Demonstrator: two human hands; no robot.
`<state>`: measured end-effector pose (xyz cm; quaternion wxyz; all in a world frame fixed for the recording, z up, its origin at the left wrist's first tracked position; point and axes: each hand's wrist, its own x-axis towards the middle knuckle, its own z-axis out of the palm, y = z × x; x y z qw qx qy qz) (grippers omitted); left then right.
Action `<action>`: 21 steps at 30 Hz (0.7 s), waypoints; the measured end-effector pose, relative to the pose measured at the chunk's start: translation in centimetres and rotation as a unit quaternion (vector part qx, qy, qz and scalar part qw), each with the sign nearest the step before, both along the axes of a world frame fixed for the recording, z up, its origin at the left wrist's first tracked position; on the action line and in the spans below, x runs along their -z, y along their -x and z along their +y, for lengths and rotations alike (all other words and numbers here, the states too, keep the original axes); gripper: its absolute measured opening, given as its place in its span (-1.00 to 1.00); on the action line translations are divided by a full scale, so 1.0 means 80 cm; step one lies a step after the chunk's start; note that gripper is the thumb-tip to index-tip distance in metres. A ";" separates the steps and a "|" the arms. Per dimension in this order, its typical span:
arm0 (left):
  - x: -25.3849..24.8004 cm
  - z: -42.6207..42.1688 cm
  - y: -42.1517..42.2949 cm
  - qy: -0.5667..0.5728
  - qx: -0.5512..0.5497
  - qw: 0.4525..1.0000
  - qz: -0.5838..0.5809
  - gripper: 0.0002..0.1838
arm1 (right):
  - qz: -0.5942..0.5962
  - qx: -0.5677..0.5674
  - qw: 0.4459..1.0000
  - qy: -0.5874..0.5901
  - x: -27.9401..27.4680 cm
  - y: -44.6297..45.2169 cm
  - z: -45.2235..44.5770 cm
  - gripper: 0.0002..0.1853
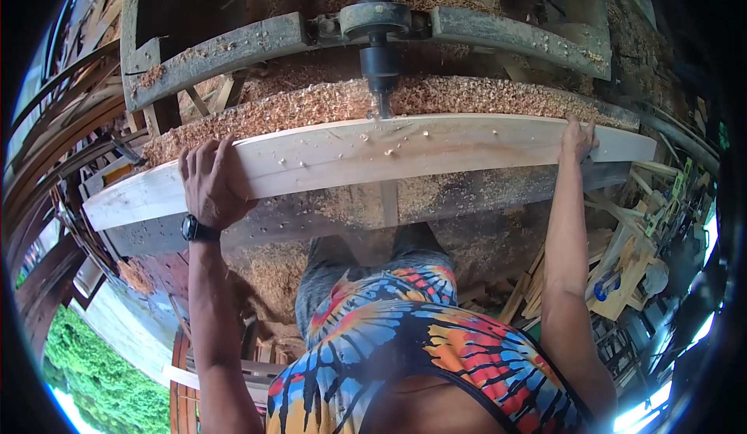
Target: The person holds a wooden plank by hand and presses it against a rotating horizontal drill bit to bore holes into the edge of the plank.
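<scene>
L hand (214, 183) gripping a long, smooth, pale wood plank (334, 154), R hand (576, 140) gripping its far edge nr the other end; plank's flat on the dark worktable (156, 236), mid-edge at the cylindrical blk spindle (380, 62), w/ coarse, curly shavings (482, 96) heaped behind.

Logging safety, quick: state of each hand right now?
Left hand: laid over the wooden board, grip unclear.
Right hand: on the board near its right end, grip unclear.
</scene>
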<state>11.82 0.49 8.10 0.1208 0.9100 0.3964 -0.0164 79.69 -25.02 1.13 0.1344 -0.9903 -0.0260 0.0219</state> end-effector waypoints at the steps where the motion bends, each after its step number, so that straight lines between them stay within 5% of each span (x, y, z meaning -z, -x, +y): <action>1: 0.000 0.002 -0.003 -0.006 -0.006 1.000 -0.016 0.29 | -0.003 -0.008 1.000 0.012 0.006 -0.007 -0.001 -0.04; 12: -0.013 -0.100 0.015 0.011 -0.047 0.998 -0.049 0.22 | -0.038 -0.085 0.994 0.062 0.006 0.006 -0.056 -0.25; 21: -0.001 -0.054 0.005 -0.011 -0.021 0.998 -0.065 0.19 | -0.001 -0.032 0.999 -0.019 -0.002 0.002 -0.026 -0.23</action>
